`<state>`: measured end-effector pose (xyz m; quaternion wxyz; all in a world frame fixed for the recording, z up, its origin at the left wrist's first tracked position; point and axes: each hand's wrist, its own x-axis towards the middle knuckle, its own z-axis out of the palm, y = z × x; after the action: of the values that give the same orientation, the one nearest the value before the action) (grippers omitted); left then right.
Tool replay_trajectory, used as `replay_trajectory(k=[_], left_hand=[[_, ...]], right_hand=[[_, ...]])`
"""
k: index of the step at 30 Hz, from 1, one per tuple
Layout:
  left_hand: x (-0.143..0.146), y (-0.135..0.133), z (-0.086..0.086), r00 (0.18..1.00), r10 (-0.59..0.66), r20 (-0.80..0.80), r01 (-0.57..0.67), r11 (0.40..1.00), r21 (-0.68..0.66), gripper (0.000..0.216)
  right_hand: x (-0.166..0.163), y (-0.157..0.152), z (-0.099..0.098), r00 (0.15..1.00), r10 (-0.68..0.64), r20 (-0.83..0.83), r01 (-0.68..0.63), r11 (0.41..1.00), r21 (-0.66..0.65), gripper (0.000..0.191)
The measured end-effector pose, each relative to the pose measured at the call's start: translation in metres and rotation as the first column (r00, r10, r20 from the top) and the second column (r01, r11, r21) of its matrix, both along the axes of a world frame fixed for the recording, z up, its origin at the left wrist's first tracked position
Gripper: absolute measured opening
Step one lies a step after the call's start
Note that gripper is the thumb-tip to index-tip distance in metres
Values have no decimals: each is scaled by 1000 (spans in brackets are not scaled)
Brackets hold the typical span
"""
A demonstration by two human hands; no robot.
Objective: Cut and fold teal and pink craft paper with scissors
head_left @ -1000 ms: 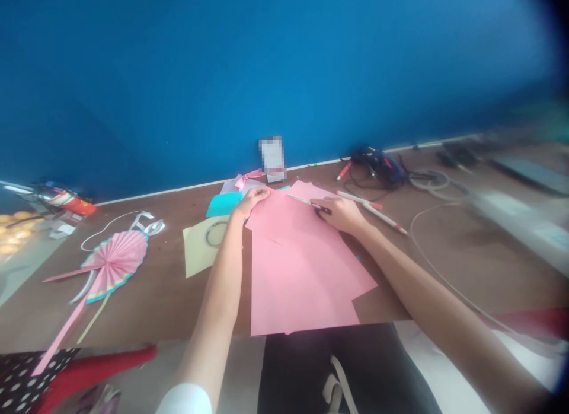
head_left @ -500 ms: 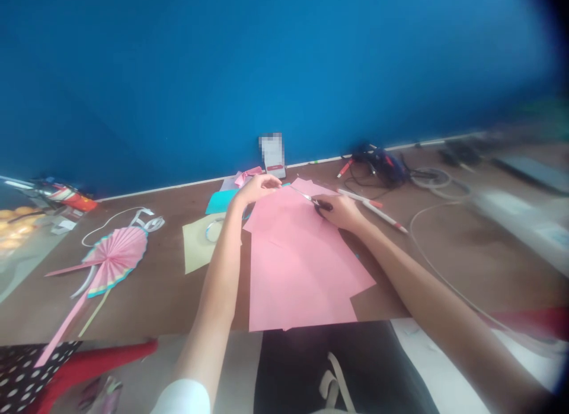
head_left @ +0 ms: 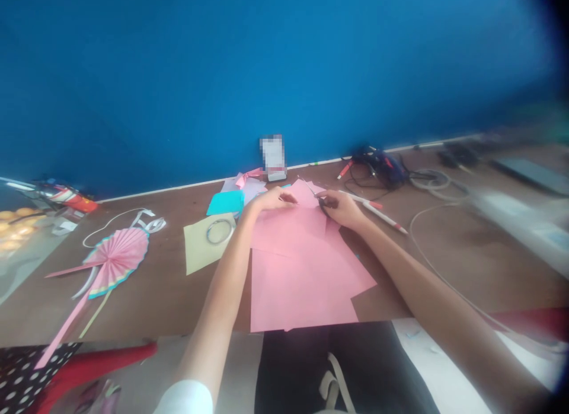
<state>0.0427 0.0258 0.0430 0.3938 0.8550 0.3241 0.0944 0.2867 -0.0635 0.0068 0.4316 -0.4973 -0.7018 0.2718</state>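
Pink paper [head_left: 293, 289] lay, in the head view, under and on the near side of both hands, several overlapping pieces reaching to the near edge of the table [head_left: 160, 307]. The left hand [head_left: 276, 199] rested over the far part of it, its fingers loosely bent; whether they pinched a sheet or only pressed on it, I could not tell. The right hand [head_left: 341, 207], just beside it, had its fingers closed round the scissors [head_left: 322, 203], whose blades pointed away and toward the left.

The step in hand looked like cutting, or lining up a sheet for a cut. The next move, as I judged it, called for a firm hold by the left hand, with its fingertips kept off the line of the blades.

Left of the left hand lay blue paper [head_left: 226, 203] and, nearer, a yellow sheet [head_left: 195, 251] with a ring [head_left: 208, 233] on it; well apart, farther left, was a pleated fan [head_left: 122, 251]. A pen [head_left: 386, 218] lay just beyond and right of the right hand.

The right fingers hid much of the handles, and the blades were too small to show whether paper sat between them. The left forearm covered some of the paper's left side.
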Motion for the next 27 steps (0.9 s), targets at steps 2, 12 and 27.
replay_trajectory(k=[2,12,27], left_hand=[[-2,1,-2,1000,16,20,-16,1000,-11,32],[-55,6,8,947,293,133,-285,955,-79,33],[-67,-11,-6,875,412,253,-161,741,-652,56]], right_hand=[[0,-1,3,996,0,-88,-4,999,-48,34],[5,2,1,936,-73,-343,26,990,-140,41],[14,18,-12,675,-479,-561,405,876,-261,48]])
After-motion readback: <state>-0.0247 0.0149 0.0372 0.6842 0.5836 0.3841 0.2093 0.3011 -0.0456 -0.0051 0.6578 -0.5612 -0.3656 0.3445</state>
